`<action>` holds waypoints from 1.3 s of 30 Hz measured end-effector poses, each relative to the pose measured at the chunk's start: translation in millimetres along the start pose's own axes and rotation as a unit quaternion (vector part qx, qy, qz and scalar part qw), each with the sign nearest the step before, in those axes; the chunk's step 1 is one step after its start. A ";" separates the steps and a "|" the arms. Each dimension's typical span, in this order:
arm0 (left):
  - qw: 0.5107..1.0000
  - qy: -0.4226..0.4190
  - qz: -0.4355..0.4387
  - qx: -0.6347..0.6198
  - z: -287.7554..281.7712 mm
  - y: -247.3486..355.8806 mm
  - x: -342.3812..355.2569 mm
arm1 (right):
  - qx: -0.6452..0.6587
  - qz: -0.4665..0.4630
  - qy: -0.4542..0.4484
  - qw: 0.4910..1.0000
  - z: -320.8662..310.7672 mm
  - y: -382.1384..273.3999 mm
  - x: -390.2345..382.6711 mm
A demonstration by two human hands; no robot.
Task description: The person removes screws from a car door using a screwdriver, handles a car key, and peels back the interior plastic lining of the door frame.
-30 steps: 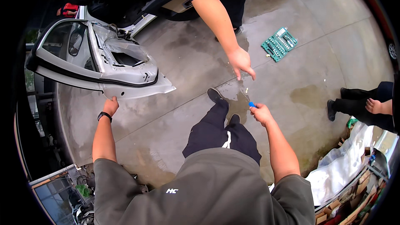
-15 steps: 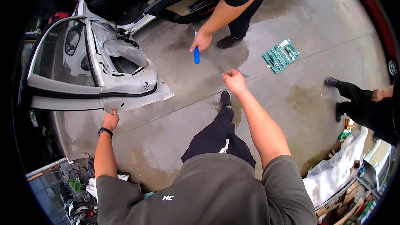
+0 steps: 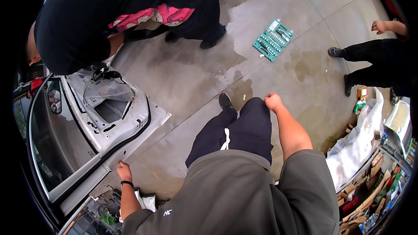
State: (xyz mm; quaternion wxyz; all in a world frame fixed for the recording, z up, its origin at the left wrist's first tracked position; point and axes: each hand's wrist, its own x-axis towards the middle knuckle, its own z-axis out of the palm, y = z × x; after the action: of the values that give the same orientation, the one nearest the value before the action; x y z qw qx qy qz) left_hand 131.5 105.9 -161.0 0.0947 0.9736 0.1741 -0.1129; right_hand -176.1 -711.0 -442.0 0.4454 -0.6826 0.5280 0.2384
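Observation:
A detached silver car door (image 3: 111,130), its inner panel exposed with torn clear sheeting and black connectors, lies across the left side. My left hand (image 3: 124,172) is closed on the door's lower edge. My right hand (image 3: 273,101) is curled closed beside my right thigh; whatever it holds, if anything, is hidden. A co-worker in black (image 3: 100,17) bends over the far end of the door, hands mostly hidden behind the body and car parts.
An open teal socket set (image 3: 272,40) lies on the concrete floor (image 3: 296,117). Another person's dark-clad legs (image 3: 361,52) stand at right. Crumpled white plastic sheeting (image 3: 352,148) and cardboard scraps (image 3: 357,209) line the lower right; assorted junk (image 3: 104,209) lies at lower left.
The blue-handled tool passed from my right hand to the co-worker's and is now out of sight. The co-worker moved left over the door. My right hand drew back to my thigh.

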 end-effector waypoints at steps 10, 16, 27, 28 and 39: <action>0.852 -0.422 0.262 0.163 204.3 295.8 -200.5 | 0.125 0.120 0.032 0.984 -93.9 128.5 92.4; 0.847 -0.513 0.056 -0.129 280.8 549.4 -281.5 | 0.105 0.069 -0.029 0.992 -99.3 102.7 253.8; 0.811 -0.575 -0.078 0.076 434.1 580.0 -321.6 | -0.012 0.025 0.011 1.000 -60.4 77.2 567.1; 0.814 -0.565 -0.092 0.093 435.6 582.2 -318.8 | -0.008 0.024 0.002 1.000 -55.4 75.1 581.9; 0.849 -0.514 -0.110 0.049 455.3 630.2 -306.2 | -0.155 0.055 0.052 0.985 -24.3 59.5 644.3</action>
State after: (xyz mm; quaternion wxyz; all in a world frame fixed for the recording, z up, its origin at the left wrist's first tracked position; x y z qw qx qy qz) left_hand -6.3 -673.9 -427.6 0.1095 0.7546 0.2007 -0.6151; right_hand -23.4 -1062.2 -964.1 0.2919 -0.7249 0.5440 0.3056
